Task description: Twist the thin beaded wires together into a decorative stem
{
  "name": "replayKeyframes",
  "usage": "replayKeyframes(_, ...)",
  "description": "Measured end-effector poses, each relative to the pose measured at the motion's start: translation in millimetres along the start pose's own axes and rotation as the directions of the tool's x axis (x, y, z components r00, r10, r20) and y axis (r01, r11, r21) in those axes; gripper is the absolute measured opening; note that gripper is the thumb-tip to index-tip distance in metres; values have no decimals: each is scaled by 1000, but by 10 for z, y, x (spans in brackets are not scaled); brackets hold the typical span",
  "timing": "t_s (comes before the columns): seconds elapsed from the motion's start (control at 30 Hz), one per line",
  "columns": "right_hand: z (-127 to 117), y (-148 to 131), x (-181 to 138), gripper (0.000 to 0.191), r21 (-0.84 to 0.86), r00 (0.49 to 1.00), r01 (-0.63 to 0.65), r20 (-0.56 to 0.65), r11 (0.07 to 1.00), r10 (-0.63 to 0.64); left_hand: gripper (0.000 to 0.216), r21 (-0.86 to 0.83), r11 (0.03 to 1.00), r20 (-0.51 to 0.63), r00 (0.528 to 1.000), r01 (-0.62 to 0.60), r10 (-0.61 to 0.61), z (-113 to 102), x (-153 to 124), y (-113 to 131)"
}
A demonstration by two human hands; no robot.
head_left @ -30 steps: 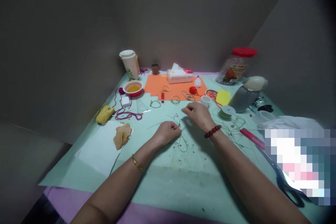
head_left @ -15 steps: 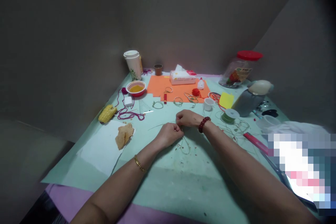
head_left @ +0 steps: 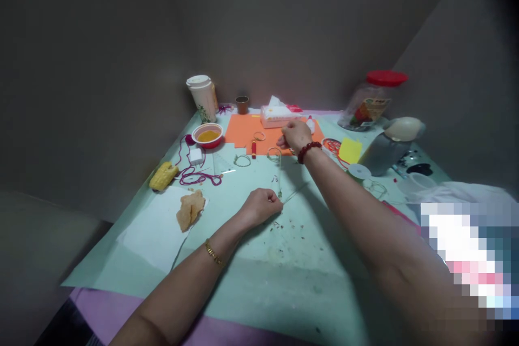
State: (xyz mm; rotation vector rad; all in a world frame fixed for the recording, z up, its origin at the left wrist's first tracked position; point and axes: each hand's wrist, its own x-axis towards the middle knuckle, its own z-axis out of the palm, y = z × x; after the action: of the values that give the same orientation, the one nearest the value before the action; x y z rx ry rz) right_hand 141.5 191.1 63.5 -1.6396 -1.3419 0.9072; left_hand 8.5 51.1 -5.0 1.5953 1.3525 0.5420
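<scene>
My left hand [head_left: 263, 205] rests closed on the pale green sheet [head_left: 259, 259], pinching one end of a thin greenish thread [head_left: 279, 175]. That thread runs up taut to my right hand [head_left: 295, 135], which is stretched far out over the orange paper [head_left: 243, 128] with its fingers pinched on the other end. A red bead bracelet sits on my right wrist and a gold chain on my left. Small wire rings [head_left: 242, 160] lie near the orange paper's front edge.
At the back stand a paper cup [head_left: 201, 97], a small brown pot [head_left: 242, 104], a tissue box [head_left: 279, 115] and a red-lidded jar [head_left: 371, 100]. A red bowl [head_left: 208, 135], purple cord [head_left: 194, 173], corn cob [head_left: 162, 175] and crackers [head_left: 189, 210] lie left. A green spool [head_left: 359, 172] is right.
My right hand has pulled away from my left, moving far out over the orange paper and drawing the thread taut. My left hand has stayed in place.
</scene>
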Motion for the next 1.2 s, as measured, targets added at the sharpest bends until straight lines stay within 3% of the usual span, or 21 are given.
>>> replayKeyframes(0.3,75,-130,78,11,-15,993,17,-113,1000,-18,12,10,1000,3,1000,-17,17,-18,-22,41)
replayKeyframes(0.47,202,-169,16,9,-106,974,75,-205,992,-96,11,10,999,26,999,-38,38,-23,-13,23)
replayKeyframes(0.63,277,-273,-86,8,-108,994,112,-1,988,-113,13,15,999,15,999,-33,33,-17,-22,15)
replayKeyframes(0.7,201,-276,-179,6,-120,988,143,81,983,-133,16,8,1000,13,1000,-15,15,-12,-28,21)
replayKeyframes(0.77,50,-218,-340,9,-190,978,200,88,961,-187,18,-5,1000,23,1000,0,0,-14,-35,34)
replayKeyframes(0.87,-226,0,-728,11,-338,965,236,-25,911,-260,20,-32,999,54,999,0,2,-31,-37,53)
replayKeyframes(1.03,-390,493,-1427,16,-315,957,281,166,907,-239,21,-35,999,76,997,-30,33,-49,-14,27)
replayKeyframes(1.2,-233,718,-1641,20,-330,915,376,282,866,-289,23,-11,998,65,996,-58,59,-42,-17,-3)
